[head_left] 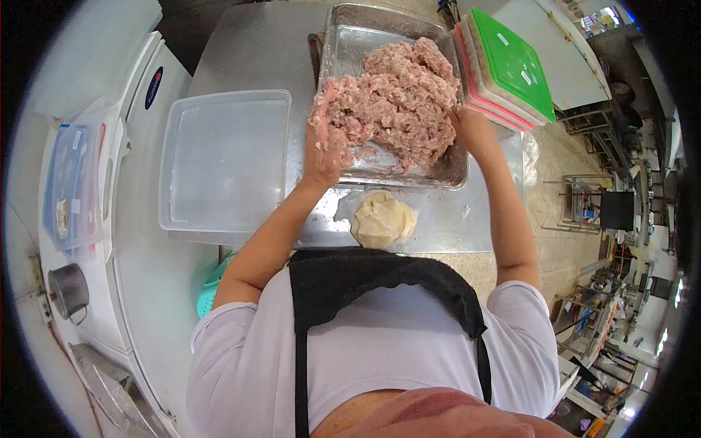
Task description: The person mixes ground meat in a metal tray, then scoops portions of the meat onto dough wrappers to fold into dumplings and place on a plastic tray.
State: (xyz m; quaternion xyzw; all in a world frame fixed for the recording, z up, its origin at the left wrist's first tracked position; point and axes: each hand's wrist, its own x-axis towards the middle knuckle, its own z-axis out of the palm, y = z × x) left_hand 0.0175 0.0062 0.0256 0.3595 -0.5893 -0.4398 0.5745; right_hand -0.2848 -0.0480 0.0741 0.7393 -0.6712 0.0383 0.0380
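A rectangular metal tray [350,45] on the steel table holds a large mound of pale pink ground meat [394,98]. My left hand [326,142] is at the tray's left side against the meat, its fingers stretched out and smeared with bits of meat. At the right side of the tray, my right hand [471,130] is beside the meat, its fingers mostly hidden by the meat and the tray wall. Just below the tray's near edge sits a pale yellow lump [381,219] on clear plastic.
A translucent flat lid [225,160] lies left of the tray. Stacked containers with a green lid [511,62] stand at the right. A white fridge [157,241] is on the left, with a metal pot [68,290] and a turquoise basket [209,288] nearby.
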